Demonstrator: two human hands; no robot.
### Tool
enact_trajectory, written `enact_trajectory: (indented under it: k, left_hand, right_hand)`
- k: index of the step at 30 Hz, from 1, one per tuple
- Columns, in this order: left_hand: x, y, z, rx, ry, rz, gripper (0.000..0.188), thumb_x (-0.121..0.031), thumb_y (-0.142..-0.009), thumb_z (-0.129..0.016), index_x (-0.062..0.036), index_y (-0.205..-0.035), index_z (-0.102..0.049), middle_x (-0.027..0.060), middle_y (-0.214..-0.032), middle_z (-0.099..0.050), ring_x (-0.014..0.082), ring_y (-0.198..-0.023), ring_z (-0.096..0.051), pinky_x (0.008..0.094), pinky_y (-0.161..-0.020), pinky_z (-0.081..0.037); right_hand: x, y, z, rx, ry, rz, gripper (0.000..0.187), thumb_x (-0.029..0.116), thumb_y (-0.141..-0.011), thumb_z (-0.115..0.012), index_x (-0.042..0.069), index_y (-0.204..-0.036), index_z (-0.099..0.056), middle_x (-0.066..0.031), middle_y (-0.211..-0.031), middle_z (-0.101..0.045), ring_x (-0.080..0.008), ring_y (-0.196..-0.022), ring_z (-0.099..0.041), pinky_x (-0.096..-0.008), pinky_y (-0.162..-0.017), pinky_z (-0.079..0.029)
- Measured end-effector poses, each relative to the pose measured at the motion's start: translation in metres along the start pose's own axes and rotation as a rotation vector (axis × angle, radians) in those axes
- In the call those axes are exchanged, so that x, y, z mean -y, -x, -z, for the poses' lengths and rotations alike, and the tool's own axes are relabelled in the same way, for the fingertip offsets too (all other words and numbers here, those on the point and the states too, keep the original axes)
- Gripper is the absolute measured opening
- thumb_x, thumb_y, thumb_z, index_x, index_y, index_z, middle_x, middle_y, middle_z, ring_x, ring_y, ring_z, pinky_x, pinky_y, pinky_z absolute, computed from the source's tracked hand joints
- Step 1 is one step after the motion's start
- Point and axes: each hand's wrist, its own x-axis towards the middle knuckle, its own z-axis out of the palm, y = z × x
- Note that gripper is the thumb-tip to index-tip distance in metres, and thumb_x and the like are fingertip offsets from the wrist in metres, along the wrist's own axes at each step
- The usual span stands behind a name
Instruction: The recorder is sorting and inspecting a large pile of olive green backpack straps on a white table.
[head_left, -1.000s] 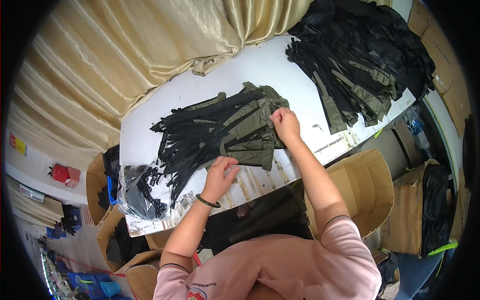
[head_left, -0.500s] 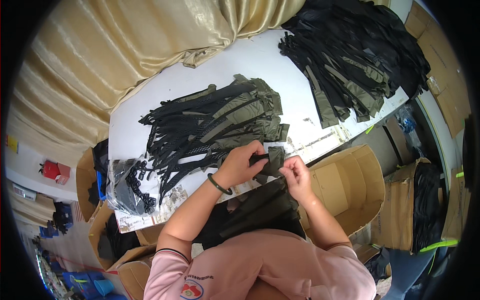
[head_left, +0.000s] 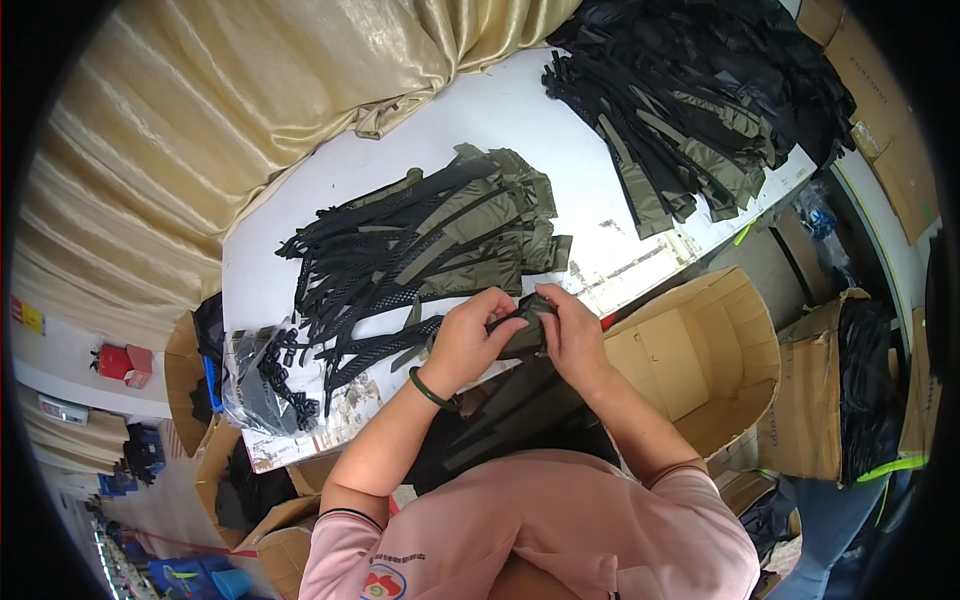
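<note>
One olive strap piece (head_left: pixel 526 344) between the fingers (head_left: pixel 493 299); beyond them, two heaps of strap pieces (head_left: pixel 455 228) (head_left: pixel 690 145) and one gold curtain (head_left: pixel 250 90); to their left, one clear plastic bag (head_left: pixel 245 375); just right, one open carton (head_left: pixel 705 350).

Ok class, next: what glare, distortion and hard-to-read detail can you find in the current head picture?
Head view: highlights gleam on the curtain and bag; head view: fisheye curves edges near the rim, corners black; head view: the dark strap between left hand and right hand shows little fine detail.
</note>
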Motion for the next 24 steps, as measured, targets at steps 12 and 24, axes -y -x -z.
enact_trajectory:
  k: [12,24]
  left_hand:
    - [0.007,0.026,-0.008,-0.07,-0.13,-0.338,0.016,0.0,-0.072,-0.071,-0.0006,-0.082,-0.059,0.0107,-0.079,-0.058,0.0282,-0.069,-0.057,0.0335,-0.061,-0.046]
    - [-0.001,0.024,0.016,0.091,0.385,0.118,0.011,0.0,-0.084,-0.063,0.0001,-0.096,-0.062,0.003,-0.085,-0.058,0.0104,-0.074,-0.054,0.0242,-0.066,-0.043]
  right_hand:
    - [-0.021,-0.006,-0.002,0.151,-0.888,-0.849,0.021,0.011,-0.088,-0.064,0.006,-0.07,-0.054,0.0031,-0.064,-0.05,-0.0066,-0.06,-0.046,-0.0236,-0.054,-0.035]
    - [-0.01,-0.006,0.003,0.411,-1.09,-0.673,0.019,0.009,-0.093,-0.056,0.003,-0.109,-0.064,0.0008,-0.092,-0.06,-0.0062,-0.084,-0.053,-0.0219,-0.079,-0.043]
